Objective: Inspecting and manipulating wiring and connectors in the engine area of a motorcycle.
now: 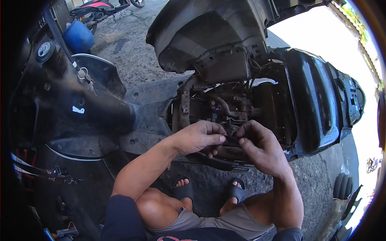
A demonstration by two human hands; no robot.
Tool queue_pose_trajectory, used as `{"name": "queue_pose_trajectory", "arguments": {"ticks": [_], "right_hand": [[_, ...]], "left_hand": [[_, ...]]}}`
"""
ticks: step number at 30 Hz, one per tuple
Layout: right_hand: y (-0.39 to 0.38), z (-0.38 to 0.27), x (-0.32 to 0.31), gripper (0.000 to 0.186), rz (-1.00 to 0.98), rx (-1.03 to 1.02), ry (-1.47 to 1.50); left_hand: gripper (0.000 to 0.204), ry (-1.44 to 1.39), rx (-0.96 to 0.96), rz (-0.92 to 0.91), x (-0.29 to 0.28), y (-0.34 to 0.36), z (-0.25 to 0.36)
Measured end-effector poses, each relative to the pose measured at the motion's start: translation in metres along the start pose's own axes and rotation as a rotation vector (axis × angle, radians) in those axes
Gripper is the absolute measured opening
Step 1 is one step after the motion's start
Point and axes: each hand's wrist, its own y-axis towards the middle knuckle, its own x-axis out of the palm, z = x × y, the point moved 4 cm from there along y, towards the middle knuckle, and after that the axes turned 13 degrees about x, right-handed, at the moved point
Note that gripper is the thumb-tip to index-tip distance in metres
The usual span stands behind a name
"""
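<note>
A black scooter lies across the view, its engine bay (235, 105) uncovered with hoses, wiring and metal parts showing. Over that opening, my left hand (200, 137) has its thumb and fingers pressed together. My right hand (264, 148) is closed in a similar pinch, close beside the left. Something small and dark seems to be between the fingertips, too unclear to name. A large black seat section (213, 38) is tilted up beyond the opening. To the right is the glossy black tail panel (315, 100); to the left, the ribbed footboard (150, 125).
Keys (85, 77) hang at the scooter's front panel. A blue barrel (78, 37) and a red and black motorbike (96, 10) stand at the far left. Dark tyres (343, 185) are at the right. Assorted tools and cables lie at lower left. My sandalled feet rest on rough ground.
</note>
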Motion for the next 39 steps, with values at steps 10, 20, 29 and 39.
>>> {"name": "queue_pose_trajectory", "arguments": {"ticks": [10, 20, 29, 39], "right_hand": [[0.035, 0.012, 0.011, 0.018, 0.182, -0.060, -0.048], [0.078, 0.023, 0.020, 0.029, 0.398, 0.060, -0.027], [0.088, 0.027, 0.030, 0.029, 0.516, -0.019, -0.249], [0.079, 0.025, 0.044, 0.020, 0.724, -0.027, -0.465]], "left_hand": [[0.023, 0.534, 0.178, 0.399, -0.026, 0.013, 0.055], [0.033, 1.216, 0.200, 0.492, -0.048, 0.066, 0.070], [0.039, 1.391, -0.049, 0.419, -0.053, 0.084, 0.074], [0.036, 1.473, 0.088, 0.525, -0.055, 0.087, 0.066]]}}
